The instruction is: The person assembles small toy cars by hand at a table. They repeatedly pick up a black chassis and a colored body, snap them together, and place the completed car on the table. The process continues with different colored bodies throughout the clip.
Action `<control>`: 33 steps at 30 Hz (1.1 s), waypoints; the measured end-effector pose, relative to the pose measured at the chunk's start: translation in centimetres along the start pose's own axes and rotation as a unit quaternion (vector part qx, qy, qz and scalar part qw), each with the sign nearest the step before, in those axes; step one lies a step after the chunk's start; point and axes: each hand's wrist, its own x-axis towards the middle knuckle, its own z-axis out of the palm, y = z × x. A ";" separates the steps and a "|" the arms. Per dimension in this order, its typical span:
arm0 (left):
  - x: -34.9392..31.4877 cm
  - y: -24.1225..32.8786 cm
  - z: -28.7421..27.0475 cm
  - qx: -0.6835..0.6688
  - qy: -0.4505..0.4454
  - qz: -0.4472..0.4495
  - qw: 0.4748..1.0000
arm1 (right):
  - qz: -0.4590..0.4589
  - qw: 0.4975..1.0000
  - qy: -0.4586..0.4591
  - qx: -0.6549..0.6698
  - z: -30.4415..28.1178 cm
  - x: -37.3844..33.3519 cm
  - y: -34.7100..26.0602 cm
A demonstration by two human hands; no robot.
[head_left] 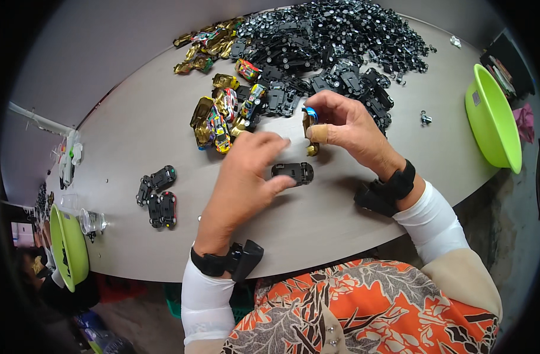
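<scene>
My right hand [355, 130] pinches a toy car body shell [309, 120] between thumb and fingers. Blue paint shows on the shell's top end, and its gold-coloured inner side is partly in view. A tan plaster wraps one of that hand's digits. My left hand [241, 177] is open, thumb and fingers apart and a little blurred. Below its fingers lies a black toy car chassis [293, 173] with wheels, and the left thumb tip overlaps its edge; whether they touch I cannot tell. Coloured and gold shells [214, 127] are heaped just beyond my left hand.
A large mound of black chassis and wheel parts [317, 35] covers the table's far side. Several toy cars [162, 207] lie underside up at left, near a clear plastic cup [91, 221]. Green basins stand at the right [481, 118] and left [56, 242] edges.
</scene>
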 end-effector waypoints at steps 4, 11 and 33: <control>-0.2 -0.3 1.2 0.051 -0.058 0.009 0.997 | 0.069 0.997 -0.035 0.001 -0.3 0.0 -0.3; 0.3 -0.4 -0.1 -0.586 0.032 -0.246 0.771 | 0.055 0.978 -0.076 0.189 -0.1 -0.6 -0.6; 0.4 -0.3 0.8 -0.663 0.043 -0.219 0.715 | -0.057 0.998 0.015 0.008 2.6 -1.8 -1.0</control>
